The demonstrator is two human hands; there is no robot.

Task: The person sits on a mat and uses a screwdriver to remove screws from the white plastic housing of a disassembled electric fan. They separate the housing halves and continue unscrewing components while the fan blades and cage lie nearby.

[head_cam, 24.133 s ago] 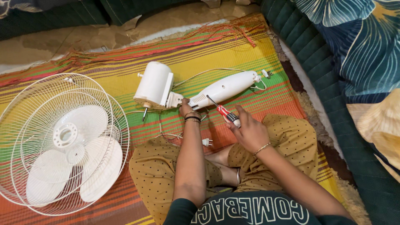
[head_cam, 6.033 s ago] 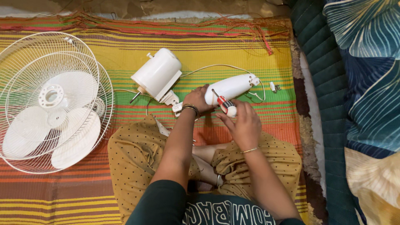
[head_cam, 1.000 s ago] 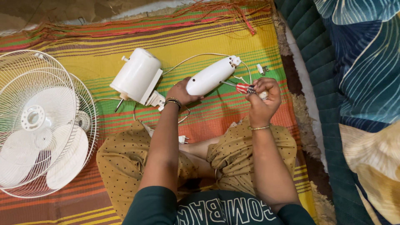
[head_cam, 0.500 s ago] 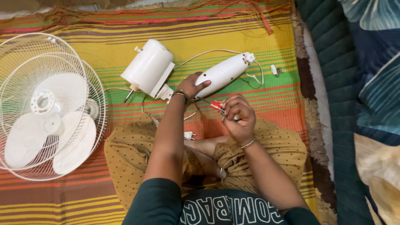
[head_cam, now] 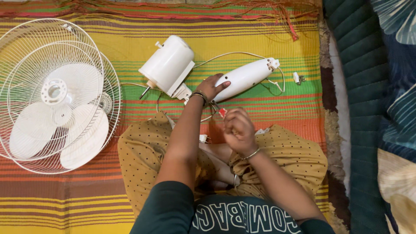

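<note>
I sit cross-legged on a striped mat. My left hand (head_cam: 211, 88) rests on the lower end of a white elongated fan neck housing (head_cam: 247, 77), pinning it to the mat. My right hand (head_cam: 237, 128) is closed around a red-handled screwdriver (head_cam: 222, 112), whose tip points up toward the left hand. A white cylindrical motor housing (head_cam: 168, 64) lies just left of the neck housing, joined to it by a small bracket. A white cable (head_cam: 242, 55) loops from the motor housing round to the neck's far end.
A white wire fan cage with its blades (head_cam: 54, 93) lies flat at the left. A small white part (head_cam: 297, 77) sits right of the neck housing. A white plug (head_cam: 203, 138) rests by my knee. A dark green quilted cushion (head_cam: 359, 86) borders the mat's right edge.
My right hand has drawn back toward my lap with the screwdriver, away from the neck housing's far end. The left hand stays on the housing. The camera view has shifted.
</note>
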